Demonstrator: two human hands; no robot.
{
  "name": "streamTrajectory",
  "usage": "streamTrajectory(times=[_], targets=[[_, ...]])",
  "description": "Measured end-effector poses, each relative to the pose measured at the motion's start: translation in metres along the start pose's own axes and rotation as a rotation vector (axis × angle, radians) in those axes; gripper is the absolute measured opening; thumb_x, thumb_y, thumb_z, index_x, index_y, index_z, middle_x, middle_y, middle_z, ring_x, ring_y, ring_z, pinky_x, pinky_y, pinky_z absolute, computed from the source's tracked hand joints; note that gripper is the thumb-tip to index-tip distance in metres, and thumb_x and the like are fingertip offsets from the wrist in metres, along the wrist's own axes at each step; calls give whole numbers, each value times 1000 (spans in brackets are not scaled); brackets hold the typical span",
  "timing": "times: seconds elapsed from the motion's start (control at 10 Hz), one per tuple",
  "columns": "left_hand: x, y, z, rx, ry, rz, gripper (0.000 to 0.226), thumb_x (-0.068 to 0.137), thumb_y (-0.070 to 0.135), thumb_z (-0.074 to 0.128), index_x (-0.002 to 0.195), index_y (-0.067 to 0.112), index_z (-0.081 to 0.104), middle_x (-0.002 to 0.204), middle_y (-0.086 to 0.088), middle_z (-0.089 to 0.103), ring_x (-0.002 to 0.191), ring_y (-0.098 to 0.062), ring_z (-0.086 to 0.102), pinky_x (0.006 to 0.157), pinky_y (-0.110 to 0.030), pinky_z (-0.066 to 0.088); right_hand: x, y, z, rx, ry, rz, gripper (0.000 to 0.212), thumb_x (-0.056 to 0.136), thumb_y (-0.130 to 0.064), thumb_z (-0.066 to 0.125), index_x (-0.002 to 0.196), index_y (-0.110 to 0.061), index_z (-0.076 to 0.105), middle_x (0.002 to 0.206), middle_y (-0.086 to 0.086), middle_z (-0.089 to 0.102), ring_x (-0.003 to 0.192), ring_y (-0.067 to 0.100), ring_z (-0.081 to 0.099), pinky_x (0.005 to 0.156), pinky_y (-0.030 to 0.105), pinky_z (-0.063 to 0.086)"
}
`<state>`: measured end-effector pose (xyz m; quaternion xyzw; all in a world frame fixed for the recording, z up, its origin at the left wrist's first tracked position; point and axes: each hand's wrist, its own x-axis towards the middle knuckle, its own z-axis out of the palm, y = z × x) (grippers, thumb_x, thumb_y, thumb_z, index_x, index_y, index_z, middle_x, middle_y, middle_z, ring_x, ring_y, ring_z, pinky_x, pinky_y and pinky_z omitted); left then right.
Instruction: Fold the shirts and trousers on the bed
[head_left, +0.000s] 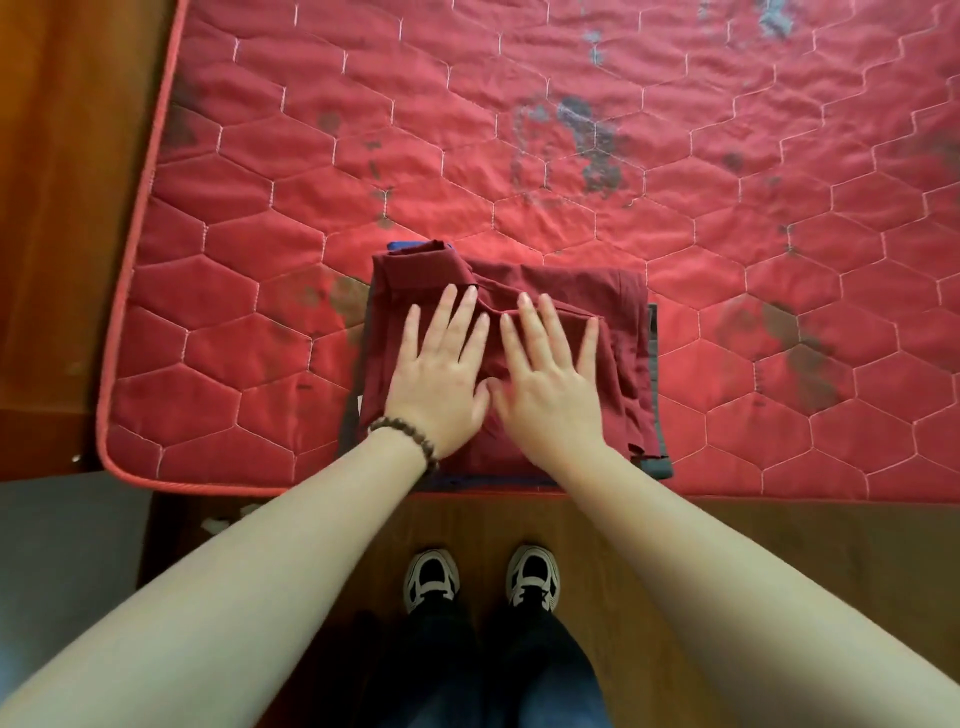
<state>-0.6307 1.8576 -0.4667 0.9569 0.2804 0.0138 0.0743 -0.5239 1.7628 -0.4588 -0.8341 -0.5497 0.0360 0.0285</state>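
Maroon shirt (519, 322): folded into a compact rectangle, lying on top of a stack at the near edge of the red quilted mattress (675, 156), collar end toward the upper left. Beneath it, a grey garment (655, 415) shows along the right and left sides, and a blue layer (408, 244) shows at the far left corner and along the near edge (what kind of garments these are cannot be told).

Hand state: left hand (441, 374) and right hand (545, 384) both lie flat on the shirt, fingers straight and slightly spread, side by side, gripping nothing.

Step in hand, as judged: pressing and smoothing the finished fold. No unfolded garment is visible, so the task appears near its end.

Next move, as judged: lift both palms straight up so that the top layer is not dragged.

Edges and room: the stack sits at the mattress's near piped border, its near side about level with that edge, so any pull toward the person risks sliding it off. The mattress surface beyond and to the right is open. A wooden frame (67, 208) runs along the left.
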Motion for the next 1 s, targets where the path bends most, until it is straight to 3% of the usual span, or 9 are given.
streamTrajectory(times=[0.1, 0.3, 0.7, 1.0], targets=[[9, -10, 14, 108, -148, -86, 78, 87, 54, 41, 151, 14, 22, 161, -8, 7, 148, -26, 2, 118, -52, 4, 3, 17, 19, -72, -149, 36, 69, 94, -51, 40, 150, -12, 27, 160, 9, 12, 149, 23, 4, 116, 61, 1], [-6, -27, 34, 93, -181, -137, 83, 82, 72, 20, 153, 29, 8, 161, -1, 7, 146, -29, 7, 118, -52, 4, -24, 61, 32, -106, -212, 134, 74, 93, -63, 20, 154, -21, 14, 162, 4, 1, 149, 18, -5, 118, 55, 1], [-3, -34, 63, 45, -142, -187, 84, 80, 73, 25, 152, 33, 9, 160, 0, 11, 145, -30, 9, 118, -51, 6, -19, 71, 60, 36, -155, 117, 73, 93, -59, 27, 154, -25, 8, 162, 1, -3, 148, 16, -7, 119, 50, -1], [-4, -23, 27, -59, -196, -251, 77, 86, 61, 43, 151, 34, 11, 161, 9, 6, 147, -19, 1, 118, -51, 7, -12, 67, 31, 41, -269, 123, 71, 95, -57, 28, 154, -27, 2, 161, -2, -8, 147, 13, -11, 118, 46, -11]])
